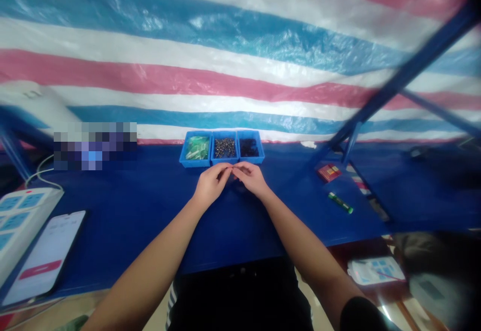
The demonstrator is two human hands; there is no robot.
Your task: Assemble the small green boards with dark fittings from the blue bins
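Head view | our left hand (211,187) and right hand (252,179) meet, fingertips (228,169) pressed together, pinching something too small to make out, just before the three blue bins (224,161) | bins, left to right: green pieces, dark metal parts, black parts | below them, blue tabletop (150,211); behind them, striped plastic tarp (240,70); to their left, phone (45,256); to their right, red box (328,172)
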